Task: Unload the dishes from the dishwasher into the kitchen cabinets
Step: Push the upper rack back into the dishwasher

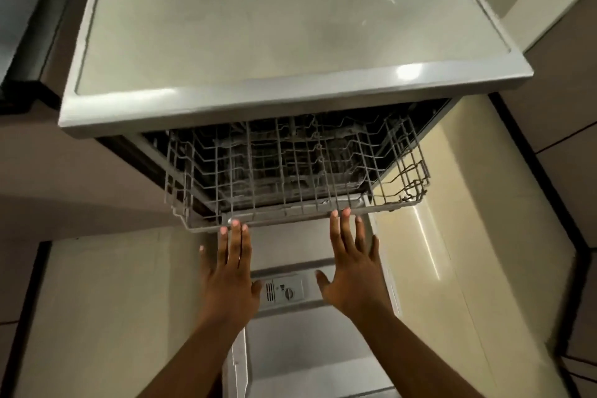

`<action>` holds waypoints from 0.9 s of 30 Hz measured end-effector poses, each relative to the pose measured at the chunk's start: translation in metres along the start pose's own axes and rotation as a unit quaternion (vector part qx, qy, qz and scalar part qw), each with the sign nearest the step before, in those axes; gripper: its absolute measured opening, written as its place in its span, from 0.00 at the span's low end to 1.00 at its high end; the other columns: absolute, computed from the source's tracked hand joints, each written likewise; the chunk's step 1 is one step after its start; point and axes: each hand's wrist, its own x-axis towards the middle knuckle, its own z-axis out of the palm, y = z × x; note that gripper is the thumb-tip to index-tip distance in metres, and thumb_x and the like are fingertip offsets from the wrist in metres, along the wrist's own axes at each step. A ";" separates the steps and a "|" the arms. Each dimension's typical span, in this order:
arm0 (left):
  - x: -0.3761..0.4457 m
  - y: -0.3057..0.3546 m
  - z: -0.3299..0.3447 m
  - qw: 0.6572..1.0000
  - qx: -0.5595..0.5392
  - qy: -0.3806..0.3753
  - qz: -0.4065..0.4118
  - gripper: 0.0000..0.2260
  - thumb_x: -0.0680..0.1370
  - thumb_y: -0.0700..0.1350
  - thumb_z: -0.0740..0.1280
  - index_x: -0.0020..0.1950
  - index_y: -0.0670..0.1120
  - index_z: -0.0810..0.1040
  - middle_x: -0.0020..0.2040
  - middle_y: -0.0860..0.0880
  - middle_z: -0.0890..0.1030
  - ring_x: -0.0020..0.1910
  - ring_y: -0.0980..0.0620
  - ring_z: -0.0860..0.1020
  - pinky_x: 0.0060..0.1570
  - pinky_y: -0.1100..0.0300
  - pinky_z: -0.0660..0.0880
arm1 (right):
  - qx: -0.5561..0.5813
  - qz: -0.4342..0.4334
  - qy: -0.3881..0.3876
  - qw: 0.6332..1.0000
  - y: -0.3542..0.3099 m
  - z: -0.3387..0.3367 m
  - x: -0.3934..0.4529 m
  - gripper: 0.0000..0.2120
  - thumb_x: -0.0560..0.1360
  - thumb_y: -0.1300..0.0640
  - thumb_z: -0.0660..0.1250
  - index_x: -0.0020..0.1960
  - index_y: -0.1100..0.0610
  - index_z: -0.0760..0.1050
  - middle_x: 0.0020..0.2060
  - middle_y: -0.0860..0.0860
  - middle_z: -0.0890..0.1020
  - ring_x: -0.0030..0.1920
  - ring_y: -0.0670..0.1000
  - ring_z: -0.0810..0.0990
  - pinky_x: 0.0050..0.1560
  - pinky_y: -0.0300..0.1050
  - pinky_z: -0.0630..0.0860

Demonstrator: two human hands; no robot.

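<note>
A grey wire dishwasher rack [290,168] sticks partly out of the dishwasher under its flat silver top [258,26]. I see no dishes in the rack. My left hand [231,271] has straight fingers, and its fingertips touch the rack's front rail. My right hand [353,265] is spread flat too, its fingertips against the same rail further right. Below my hands lies the lowered dishwasher door [290,333] with its detergent dispenser [286,291].
Beige floor tiles [452,236] lie on both sides of the door. Dark-edged cabinet fronts [555,139] stand to the right, and a dark appliance edge [29,42] is at the upper left.
</note>
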 end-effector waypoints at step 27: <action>0.135 -0.044 -0.044 0.992 0.049 0.050 0.104 0.46 0.73 0.53 0.72 0.81 0.46 0.46 0.80 0.43 0.39 0.79 0.41 0.41 0.74 0.34 0.51 | 0.003 0.066 0.038 0.997 -0.036 -0.039 0.135 0.59 0.69 0.41 0.72 0.77 0.47 0.27 0.77 0.48 0.29 0.79 0.63 0.41 0.74 0.72 0.50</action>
